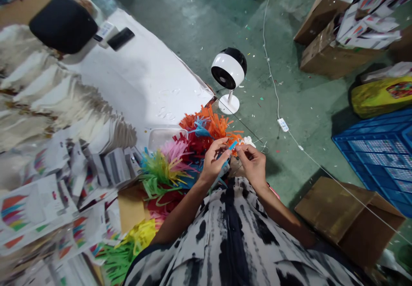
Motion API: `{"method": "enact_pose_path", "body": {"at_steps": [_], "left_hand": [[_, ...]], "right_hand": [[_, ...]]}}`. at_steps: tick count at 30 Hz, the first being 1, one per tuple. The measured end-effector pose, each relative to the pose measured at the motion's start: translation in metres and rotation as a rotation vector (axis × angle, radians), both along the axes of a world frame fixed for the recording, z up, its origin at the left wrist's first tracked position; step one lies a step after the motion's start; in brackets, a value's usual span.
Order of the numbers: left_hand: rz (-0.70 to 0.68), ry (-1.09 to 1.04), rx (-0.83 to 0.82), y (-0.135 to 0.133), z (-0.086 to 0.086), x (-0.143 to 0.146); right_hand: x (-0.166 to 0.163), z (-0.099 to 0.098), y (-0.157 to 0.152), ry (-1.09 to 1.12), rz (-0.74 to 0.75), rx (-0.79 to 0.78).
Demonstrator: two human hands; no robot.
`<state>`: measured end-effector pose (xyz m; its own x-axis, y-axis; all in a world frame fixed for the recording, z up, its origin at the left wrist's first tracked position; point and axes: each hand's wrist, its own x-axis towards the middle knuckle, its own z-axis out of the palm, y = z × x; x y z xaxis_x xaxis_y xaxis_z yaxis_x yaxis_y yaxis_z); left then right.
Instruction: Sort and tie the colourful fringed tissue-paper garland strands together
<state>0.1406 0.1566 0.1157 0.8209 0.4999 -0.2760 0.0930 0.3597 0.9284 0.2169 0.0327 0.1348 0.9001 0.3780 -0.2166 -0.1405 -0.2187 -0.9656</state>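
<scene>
My left hand (214, 160) is closed on a blue paper tassel; its narrow blue end (233, 145) sticks up between my hands, with fringe hanging below. The fingers of my right hand (253, 162) pinch together beside that end; whether they grip the tassel or a thin thread is too small to tell. Just past my hands lies a heap of orange paper tassels (210, 120), with white string (248, 141) at its right. Pink tassels (175, 150) and green tassels (154, 170) lie left of my left hand.
A white table (154, 71) holds a clear plastic tray (167, 136), a phone (121, 38) and stacked printed packets (28, 208). A white-and-black fan (229, 69) stands past the table corner. Right: a power cord (272, 75), cardboard box (334, 208) and blue crate (370, 144).
</scene>
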Motion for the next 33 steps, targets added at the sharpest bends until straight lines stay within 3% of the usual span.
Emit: {"method": "enact_pose_path", "body": {"at_steps": [7, 18, 33], "left_hand": [[0.001, 0.018, 0.063, -0.0017, -0.0022, -0.0022], [0.005, 0.042, -0.061, -0.0073, 0.0060, -0.0011], [0.039, -0.003, -0.291, -0.0075, 0.0035, 0.0020]], "right_hand": [[-0.0032, -0.0003, -0.0027, -0.027, -0.022, -0.038], [-0.0081, 0.0035, -0.0034, -0.224, -0.025, -0.118], [-0.0028, 0.0054, -0.0088, -0.459, 0.149, -0.072]]}}
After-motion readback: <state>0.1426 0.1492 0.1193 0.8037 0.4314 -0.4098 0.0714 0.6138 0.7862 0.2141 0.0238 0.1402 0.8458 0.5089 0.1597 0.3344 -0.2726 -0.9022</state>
